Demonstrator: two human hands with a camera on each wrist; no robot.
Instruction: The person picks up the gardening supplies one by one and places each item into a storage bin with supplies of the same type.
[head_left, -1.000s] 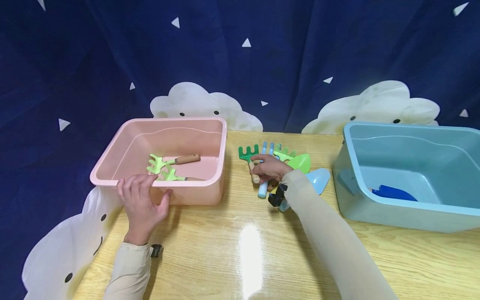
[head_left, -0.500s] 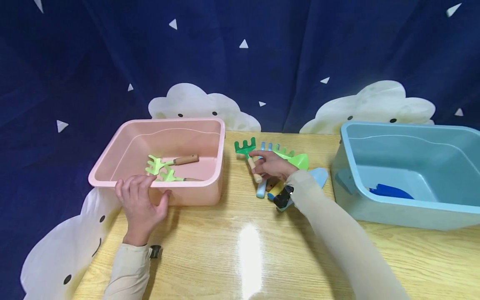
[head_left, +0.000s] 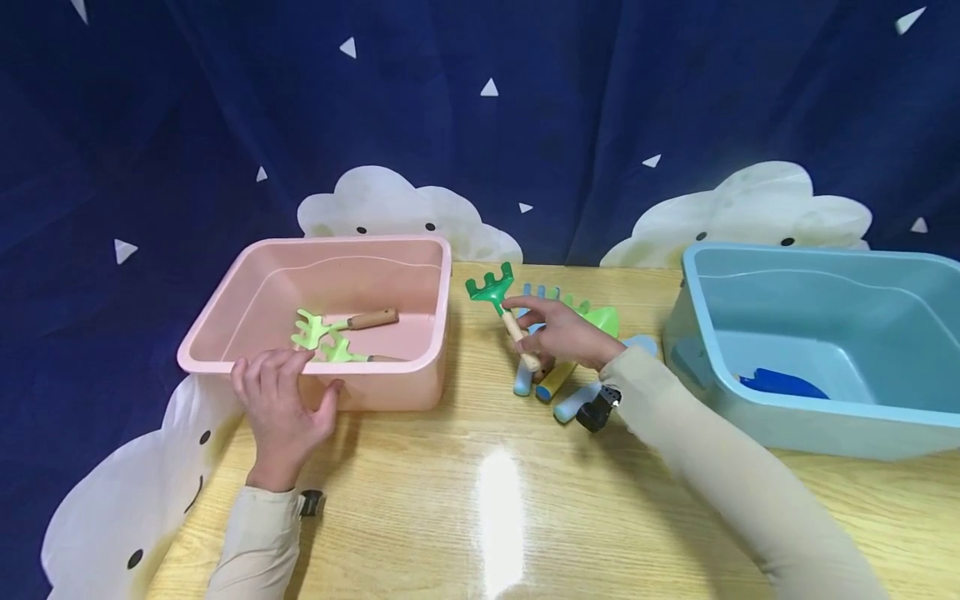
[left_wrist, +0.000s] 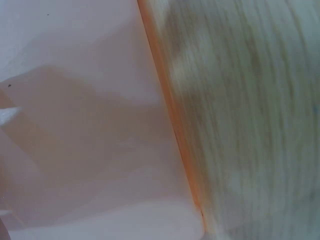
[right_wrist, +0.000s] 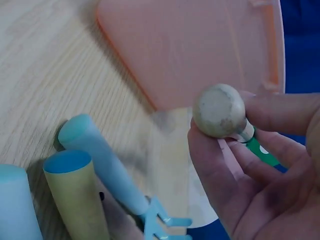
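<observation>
The right hand (head_left: 561, 333) pinches the wooden handle of a dark green plastic toy rake (head_left: 501, 302), holding it lifted off the light wooden table (head_left: 495, 500) with the tined head tilted up toward the pink bin; in the right wrist view the fingers (right_wrist: 220, 170) curl round the handle's rounded wooden end (right_wrist: 220, 111). Just below and behind this hand lies a small heap of toy garden tools (head_left: 558, 367): a light blue handle, a yellow handle, another pale blue handle, and a light green scoop (head_left: 603, 318) at the back. The left hand (head_left: 281, 408) rests on the near rim of the pink rectangular plastic bin (head_left: 390, 383), fingers draped over the edge and thumb against the outer wall. Inside that bin lie two light green rakes with wooden handles (head_left: 341, 329). To the right, well apart, stands a blue rectangular plastic bin (head_left: 787, 417) holding a dark blue toy tool (head_left: 783, 384).
</observation>
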